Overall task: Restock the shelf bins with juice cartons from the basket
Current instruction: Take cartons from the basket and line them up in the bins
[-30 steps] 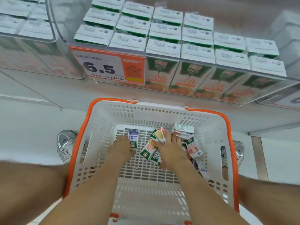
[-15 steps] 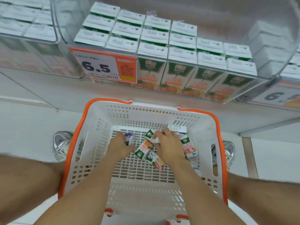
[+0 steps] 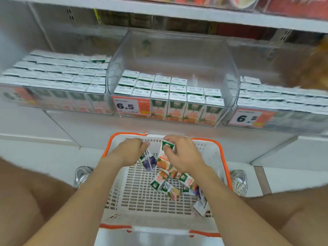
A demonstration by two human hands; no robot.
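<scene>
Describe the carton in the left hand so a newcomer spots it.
Find the orange-rimmed white basket below the shelf bins. Over its far end the left hand grips the carton; its purple fruit picture sets it apart from the orange carton in the right hand.

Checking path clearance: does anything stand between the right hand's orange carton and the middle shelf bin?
Nothing visible does. The right hand holds the orange carton above the basket, with open air up to the middle bin.

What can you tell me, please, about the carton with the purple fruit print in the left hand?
The purple carton is a small paperboard juice box, white with a green band and a purple fruit print. The left hand grips its upper end, so it hangs tilted above the basket floor.
</scene>
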